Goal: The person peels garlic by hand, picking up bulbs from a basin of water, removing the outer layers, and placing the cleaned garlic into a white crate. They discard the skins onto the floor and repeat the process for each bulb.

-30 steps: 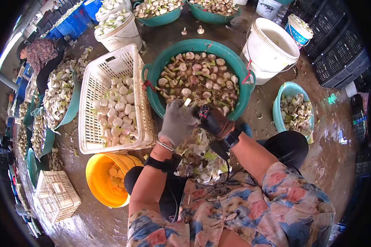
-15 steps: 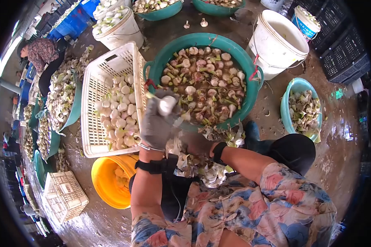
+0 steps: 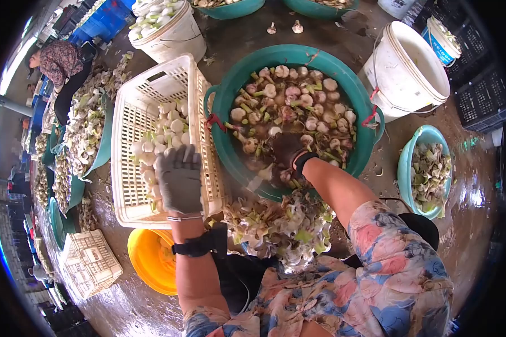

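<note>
My left hand (image 3: 179, 178), in a grey glove, is over the near right side of a white plastic crate (image 3: 126, 168). Its fingers are stretched out, palm down, above a heap of peeled garlic bulbs (image 3: 168, 126), and no bulb shows in it. In a dark glove, my right hand (image 3: 287, 150) reaches into a big green tub (image 3: 222, 151) of brownish water and unpeeled garlic bulbs (image 3: 292, 92). The fingers of that hand are hidden among the bulbs. A pile of stripped garlic skins (image 3: 284, 230) lies between my arms, against the tub's near side.
A yellow bucket (image 3: 152, 264) stands below the crate. Right of the tub are a white bucket (image 3: 399, 73) and a small green basin (image 3: 405, 174) of skins. Another person (image 3: 62, 64) sits at far left beside heaped garlic. Two loose bulbs (image 3: 297, 27) lie beyond the tub.
My left hand has moved left from the tub's rim to over the crate, and the white bulb it held is gone from it. My right hand has gone forward into the tub.
</note>
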Demonstrator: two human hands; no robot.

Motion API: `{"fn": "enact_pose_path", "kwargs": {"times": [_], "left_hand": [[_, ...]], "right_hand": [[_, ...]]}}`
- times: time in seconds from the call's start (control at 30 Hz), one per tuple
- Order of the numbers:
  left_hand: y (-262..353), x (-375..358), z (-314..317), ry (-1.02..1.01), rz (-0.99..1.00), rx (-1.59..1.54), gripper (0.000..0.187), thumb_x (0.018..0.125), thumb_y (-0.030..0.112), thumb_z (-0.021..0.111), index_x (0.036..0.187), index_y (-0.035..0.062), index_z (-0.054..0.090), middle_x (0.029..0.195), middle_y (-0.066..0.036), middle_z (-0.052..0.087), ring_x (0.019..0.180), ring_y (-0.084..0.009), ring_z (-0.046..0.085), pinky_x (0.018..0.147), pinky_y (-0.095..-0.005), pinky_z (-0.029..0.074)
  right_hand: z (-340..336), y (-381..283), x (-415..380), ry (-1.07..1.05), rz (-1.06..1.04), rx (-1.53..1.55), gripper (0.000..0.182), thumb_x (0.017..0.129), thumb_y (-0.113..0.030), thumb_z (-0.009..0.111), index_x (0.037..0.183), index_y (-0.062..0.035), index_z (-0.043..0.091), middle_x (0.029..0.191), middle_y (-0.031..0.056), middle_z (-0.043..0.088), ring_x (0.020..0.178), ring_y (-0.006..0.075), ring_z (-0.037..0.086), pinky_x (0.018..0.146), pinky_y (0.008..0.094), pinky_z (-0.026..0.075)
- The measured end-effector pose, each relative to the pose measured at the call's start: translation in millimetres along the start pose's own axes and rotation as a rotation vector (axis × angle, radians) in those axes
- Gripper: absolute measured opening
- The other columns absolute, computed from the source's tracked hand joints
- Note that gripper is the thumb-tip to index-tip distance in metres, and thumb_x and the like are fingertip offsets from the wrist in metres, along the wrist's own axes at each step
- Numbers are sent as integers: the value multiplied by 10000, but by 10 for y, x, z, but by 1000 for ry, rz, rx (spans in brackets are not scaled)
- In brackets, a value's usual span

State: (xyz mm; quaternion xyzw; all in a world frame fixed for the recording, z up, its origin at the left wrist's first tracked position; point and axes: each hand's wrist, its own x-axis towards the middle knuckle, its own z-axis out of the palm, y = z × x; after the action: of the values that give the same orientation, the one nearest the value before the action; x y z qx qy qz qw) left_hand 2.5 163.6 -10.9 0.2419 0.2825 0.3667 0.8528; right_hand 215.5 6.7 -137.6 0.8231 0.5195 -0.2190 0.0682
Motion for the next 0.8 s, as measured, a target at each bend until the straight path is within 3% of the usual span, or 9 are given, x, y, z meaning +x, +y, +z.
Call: {"fn": "enact_pose_path", "kwargs": {"times": [0.1, 0.17, 0.2, 0.23, 0.3, 0.5, 0.63, 0.67, 0.8], "left_hand": [[-246, -154, 279, -124, -31, 418, 417, 903, 265, 478, 1221, 0, 433, 1134, -133, 515, 1035, -276, 514, 860, -355, 444], [-428, -335, 531, -116, -102, 769, 489, 853, 204, 573, 1252, -11, 392, 1168, -137, 484, 1046, -284, 496, 869, -351, 437], [-646, -246, 341, -240, 109, 1052, 558, 804, 170, 622, 1268, -12, 369, 1195, -151, 459, 1068, -293, 478, 883, -361, 427], [-857, -159, 153, -364, 334, 1327, 637, 756, 135, 672, 1283, -13, 346, 1222, -164, 434, 1091, -302, 459, 896, -370, 416], [-945, -365, 342, -480, 399, 1447, 734, 691, 102, 708, 1304, 3, 316, 1252, -194, 389, 1150, -320, 413, 917, -378, 401], [-939, -673, 439, -542, 313, 1542, 646, 676, 194, 707, 1225, 7, 424, 1140, -208, 481, 1068, -357, 481, 906, -386, 405], [-910, -807, 407, -546, 354, 1582, 620, 677, 156, 698, 1219, 11, 434, 1115, -201, 485, 1049, -360, 488, 900, -382, 409], [-902, -839, 403, -562, 355, 1575, 611, 677, 144, 694, 1215, 11, 437, 1108, -200, 485, 1040, -365, 489, 900, -382, 410], [-889, -903, 385, -604, 392, 1586, 613, 683, 124, 693, 1223, 3, 428, 1106, -187, 494, 1025, -331, 502, 902, -364, 409]], "right_hand": [[65, 142, 48, 175, -54, 57, 221, 817, -205, 575, 987, -69, 612, 871, 129, 625, 773, 271, 611, 670, 419, 491], [119, 222, 19, 334, 142, 1125, 191, 835, -202, 559, 957, -62, 601, 792, 98, 611, 680, 212, 581, 618, 375, 483], [131, 231, -73, 264, 63, 1662, 147, 854, -181, 538, 923, -62, 590, 734, 56, 583, 609, 138, 529, 578, 306, 461], [4, 158, -254, 267, 65, 1658, 147, 854, -181, 538, 923, -62, 590, 734, 56, 583, 609, 138, 529, 578, 306, 461], [-353, -104, -711, 168, 20, 2074, 142, 860, -186, 543, 916, -65, 592, 722, 33, 579, 589, 98, 524, 525, 243, 429], [-370, -470, -1140, 448, -22, 1843, 169, 862, -222, 552, 941, -78, 595, 752, -8, 585, 590, 60, 514, 472, 199, 397], [-357, -407, -1329, 356, -226, 1777, 243, 854, -112, 546, 1091, -59, 556, 856, 3, 615, 709, 80, 570, 586, 214, 457], [-387, -384, -1394, 371, -168, 1586, 201, 851, -99, 550, 1047, -63, 579, 843, -8, 613, 700, 67, 566, 568, 218, 472], [-228, -370, -1356, 362, -191, 1701, 145, 850, -96, 554, 982, -60, 601, 808, -23, 604, 670, 57, 557, 547, 207, 467]]}}
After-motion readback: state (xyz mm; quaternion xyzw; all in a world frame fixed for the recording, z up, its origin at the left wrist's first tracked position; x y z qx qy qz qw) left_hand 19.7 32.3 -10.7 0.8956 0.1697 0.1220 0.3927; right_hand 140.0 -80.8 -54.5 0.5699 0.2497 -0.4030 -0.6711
